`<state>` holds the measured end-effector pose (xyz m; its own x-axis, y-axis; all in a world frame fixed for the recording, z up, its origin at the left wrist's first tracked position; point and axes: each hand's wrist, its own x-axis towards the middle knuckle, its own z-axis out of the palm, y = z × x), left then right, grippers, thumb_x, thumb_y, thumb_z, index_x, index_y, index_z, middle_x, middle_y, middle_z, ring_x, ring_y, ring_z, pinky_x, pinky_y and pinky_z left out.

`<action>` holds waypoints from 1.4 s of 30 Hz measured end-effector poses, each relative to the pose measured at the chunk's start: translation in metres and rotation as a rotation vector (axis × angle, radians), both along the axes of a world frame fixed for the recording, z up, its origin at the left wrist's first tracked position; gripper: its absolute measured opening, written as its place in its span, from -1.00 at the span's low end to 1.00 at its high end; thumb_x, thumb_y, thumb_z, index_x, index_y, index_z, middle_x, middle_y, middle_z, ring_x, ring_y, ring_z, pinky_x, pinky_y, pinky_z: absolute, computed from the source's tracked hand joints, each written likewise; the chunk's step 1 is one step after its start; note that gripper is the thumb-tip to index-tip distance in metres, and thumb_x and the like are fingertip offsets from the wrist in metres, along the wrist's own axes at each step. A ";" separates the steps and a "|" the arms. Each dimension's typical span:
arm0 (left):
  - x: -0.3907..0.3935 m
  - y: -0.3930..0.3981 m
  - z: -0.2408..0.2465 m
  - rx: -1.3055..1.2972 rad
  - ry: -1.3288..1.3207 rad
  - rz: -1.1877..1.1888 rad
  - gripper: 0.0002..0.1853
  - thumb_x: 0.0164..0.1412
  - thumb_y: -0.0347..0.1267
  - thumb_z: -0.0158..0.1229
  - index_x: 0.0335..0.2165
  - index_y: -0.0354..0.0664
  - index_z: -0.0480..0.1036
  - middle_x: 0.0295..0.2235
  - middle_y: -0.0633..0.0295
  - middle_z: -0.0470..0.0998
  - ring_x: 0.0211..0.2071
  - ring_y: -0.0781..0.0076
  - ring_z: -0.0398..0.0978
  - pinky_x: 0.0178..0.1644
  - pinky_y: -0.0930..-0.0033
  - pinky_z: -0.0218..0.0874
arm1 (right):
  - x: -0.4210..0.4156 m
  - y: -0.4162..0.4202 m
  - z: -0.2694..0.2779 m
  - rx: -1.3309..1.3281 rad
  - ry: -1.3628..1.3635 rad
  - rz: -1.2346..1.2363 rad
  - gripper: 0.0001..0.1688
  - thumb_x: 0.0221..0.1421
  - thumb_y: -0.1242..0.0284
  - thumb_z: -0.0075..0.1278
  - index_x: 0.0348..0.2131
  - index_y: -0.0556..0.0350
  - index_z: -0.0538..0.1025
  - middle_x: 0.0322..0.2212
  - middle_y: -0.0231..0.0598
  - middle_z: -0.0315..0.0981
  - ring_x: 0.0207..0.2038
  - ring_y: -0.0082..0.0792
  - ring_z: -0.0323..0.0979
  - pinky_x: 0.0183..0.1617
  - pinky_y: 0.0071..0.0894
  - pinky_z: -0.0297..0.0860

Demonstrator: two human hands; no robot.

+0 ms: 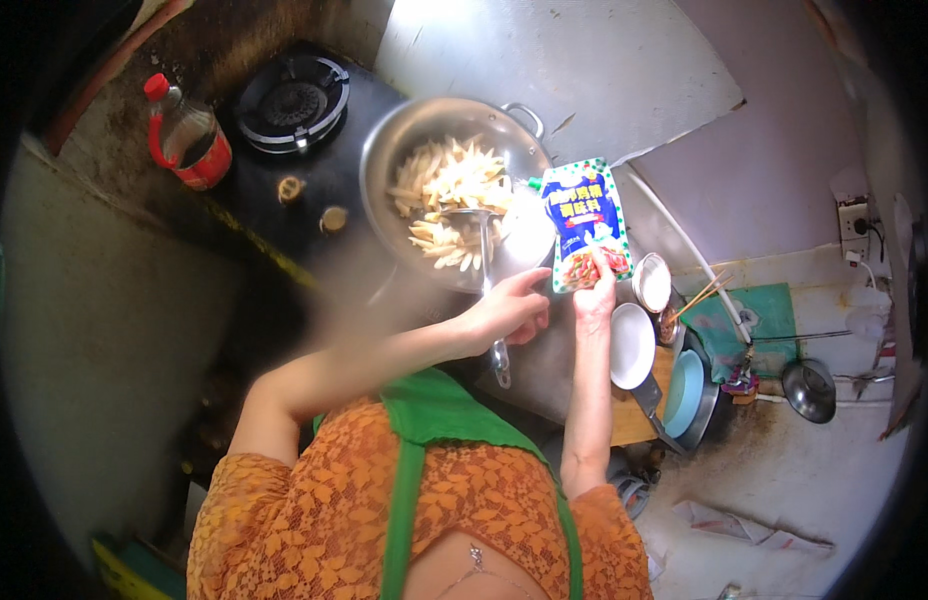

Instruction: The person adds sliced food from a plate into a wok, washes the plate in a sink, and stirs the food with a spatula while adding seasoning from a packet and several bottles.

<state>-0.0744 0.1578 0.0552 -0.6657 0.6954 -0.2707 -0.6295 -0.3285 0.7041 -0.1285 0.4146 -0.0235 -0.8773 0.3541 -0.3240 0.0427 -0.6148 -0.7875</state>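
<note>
My right hand (595, 292) grips the lower end of a seasoning pouch (584, 217) with a green cap, held upright beside the pan's right rim. My left hand (513, 309) is just left of the pouch, index finger stretched towards it and the other fingers curled. It lies across the handle of a metal spatula or ladle (486, 255); whether it grips the handle is hidden. The head of that utensil rests among pale cut strips of food (456, 176) in a wide steel pan (381, 150). Glare or a white surface covers the pan's right side.
A gas burner (293, 103) and a red-capped bottle (201, 150) stand at the left. On the right are a white bowl (632, 346), a smaller bowl (651, 283), a cleaver (657, 415) on a wooden board (630, 420), and a light blue basin (683, 394).
</note>
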 end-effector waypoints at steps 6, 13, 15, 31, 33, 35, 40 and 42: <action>0.015 -0.020 0.004 -0.021 -0.008 -0.046 -0.29 0.17 -0.42 -0.04 0.25 -0.25 -0.07 -0.48 0.25 0.42 -0.66 0.62 0.26 -0.63 0.58 0.03 | -0.008 -0.011 0.007 -0.048 0.027 -0.026 -0.59 0.04 0.58 0.07 -0.06 0.11 0.42 -0.18 -0.28 0.49 -0.13 -0.31 0.47 -0.03 -0.27 0.40; 0.022 -0.033 0.001 -0.030 -0.056 -0.025 -0.34 0.20 -0.43 -0.05 0.24 -0.21 -0.04 -0.48 0.22 0.42 -0.65 0.64 0.24 -0.63 0.59 0.01 | -0.011 -0.032 0.026 -0.107 0.029 0.009 -0.58 0.00 0.56 0.11 -0.08 0.10 0.43 -0.20 -0.28 0.50 -0.15 -0.29 0.48 -0.04 -0.24 0.40; 0.024 -0.034 0.002 -0.023 -0.060 -0.019 -0.35 0.20 -0.44 -0.06 0.24 -0.21 -0.03 -0.48 0.22 0.42 -0.65 0.65 0.24 -0.63 0.60 0.01 | -0.013 -0.035 0.024 -0.093 0.049 0.024 -0.59 0.01 0.56 0.10 -0.09 0.10 0.43 -0.21 -0.29 0.51 -0.16 -0.29 0.48 -0.04 -0.25 0.41; 0.029 -0.040 -0.002 0.015 -0.077 0.025 -0.39 0.22 -0.46 -0.07 0.22 -0.21 0.00 -0.46 0.19 0.43 -0.66 0.63 0.26 -0.65 0.60 0.01 | -0.020 -0.041 0.017 -0.013 0.060 0.048 -0.67 0.03 0.63 0.05 -0.14 0.15 0.46 -0.24 -0.29 0.51 -0.18 -0.35 0.49 -0.08 -0.33 0.43; 0.028 -0.042 -0.003 0.016 -0.078 0.023 -0.39 0.22 -0.45 -0.07 0.22 -0.21 0.00 -0.45 0.19 0.43 -0.65 0.63 0.27 -0.65 0.60 0.02 | -0.019 -0.039 0.013 -0.005 0.079 0.033 -0.68 0.03 0.63 0.05 -0.15 0.15 0.47 -0.24 -0.30 0.51 -0.18 -0.36 0.49 -0.08 -0.34 0.43; 0.029 -0.044 -0.003 0.012 -0.078 0.021 -0.39 0.23 -0.45 -0.07 0.22 -0.21 0.00 -0.45 0.20 0.43 -0.65 0.63 0.27 -0.64 0.61 0.02 | -0.017 -0.038 0.011 0.018 0.072 0.034 -0.67 0.01 0.63 0.06 -0.15 0.15 0.47 -0.23 -0.31 0.51 -0.17 -0.36 0.49 -0.07 -0.34 0.42; 0.026 -0.048 -0.002 0.022 -0.073 0.012 -0.40 0.24 -0.44 -0.07 0.22 -0.21 0.01 -0.45 0.21 0.42 -0.64 0.64 0.28 -0.63 0.61 0.03 | -0.014 -0.033 0.012 0.050 0.017 -0.011 -0.65 0.01 0.63 0.06 -0.14 0.13 0.47 -0.22 -0.31 0.51 -0.16 -0.34 0.49 -0.06 -0.32 0.42; 0.026 -0.050 -0.002 0.016 -0.068 0.015 -0.41 0.24 -0.44 -0.08 0.22 -0.21 0.01 -0.45 0.21 0.42 -0.64 0.64 0.28 -0.63 0.61 0.03 | -0.013 -0.033 0.012 0.029 0.032 -0.032 -0.67 0.02 0.62 0.06 -0.15 0.13 0.47 -0.23 -0.31 0.52 -0.17 -0.34 0.50 -0.07 -0.32 0.43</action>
